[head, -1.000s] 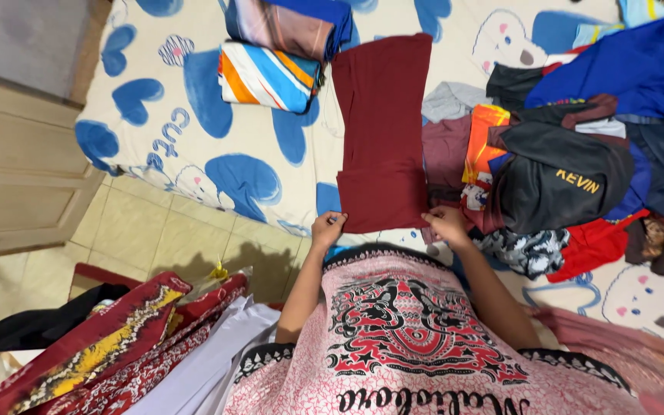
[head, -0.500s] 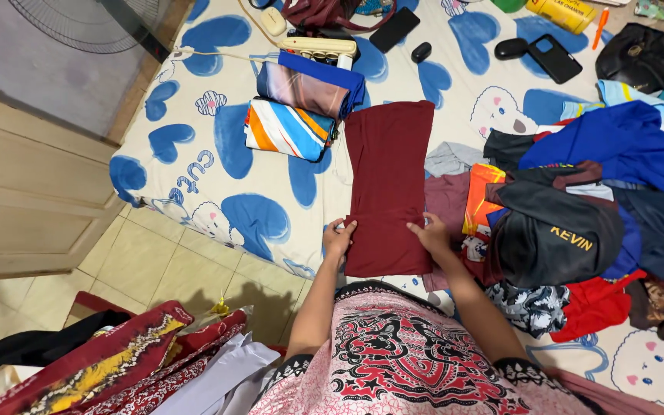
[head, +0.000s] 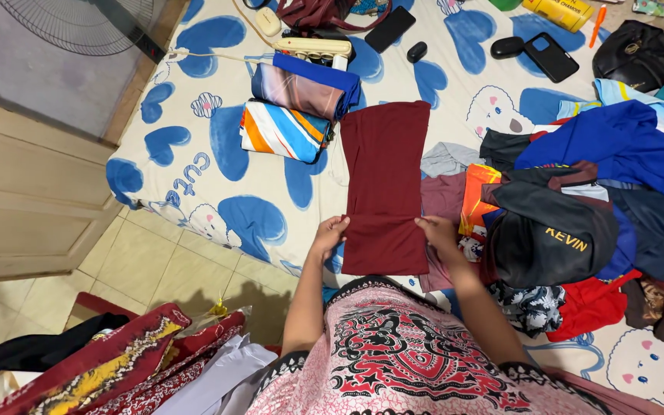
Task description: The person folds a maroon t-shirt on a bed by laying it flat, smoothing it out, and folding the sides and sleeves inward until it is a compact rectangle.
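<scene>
**Both hands on the folded maroon garment at the bed edge**

Long, narrow, folded maroon cloth garment [head: 384, 184] lies flat on the white bedsheet with blue heart prints [head: 194, 165], running 12-to-6 o'clock, near end at the mattress edge by the person's torso.

Left hand [head: 330, 233] pinches the garment's left edge near its lower end, fingers curled over the fabric. Right hand [head: 437, 233] grips the right edge at the same level, fingers closed on the cloth. A crease crosses the garment between the two hands.

At 10 o'clock of the garment: folded orange-blue-white striped cloth [head: 283, 132], touching a folded blue and brown-grey cloth [head: 307, 87] above it. At 3 o'clock: loose heap of clothes, including a black shirt with yellow lettering [head: 555, 230] and a blue shirt [head: 616, 150]. At 12 o'clock, well apart: two black phones [head: 551, 56], white power strip [head: 310, 48].
</scene>
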